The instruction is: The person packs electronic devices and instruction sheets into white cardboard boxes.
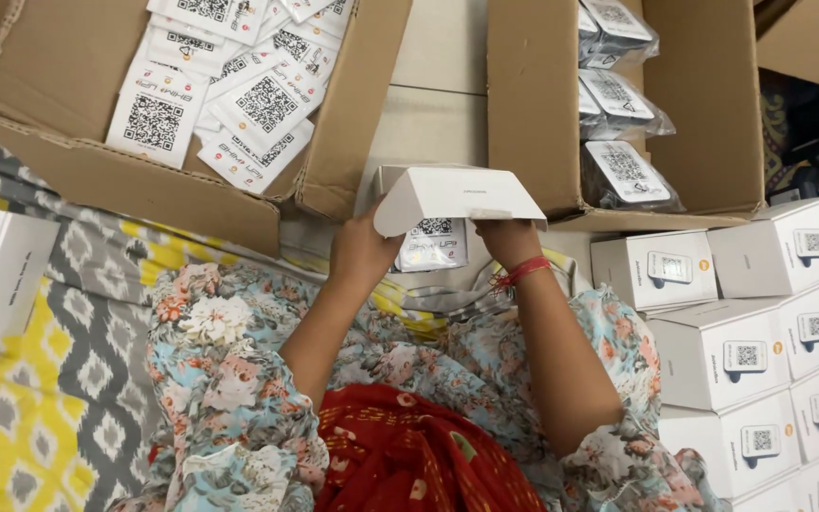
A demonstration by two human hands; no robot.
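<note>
Small white cardboard box [457, 194], matte, flap open, held between both hands; long axis runs hand to hand, flap toward cartons. Left hand [360, 248] curled, gripping box's left end. Right hand [507, 239], red thread on wrist, gripping right end. Under flap: bagged white device with printed code [433, 243]. Beyond hands: brown corrugated carton [78, 114].

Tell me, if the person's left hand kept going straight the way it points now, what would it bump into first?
The left hand already holds the small white box. Beyond it, probably the flap of the cardboard box of code cards, though depth is unclear.
</note>
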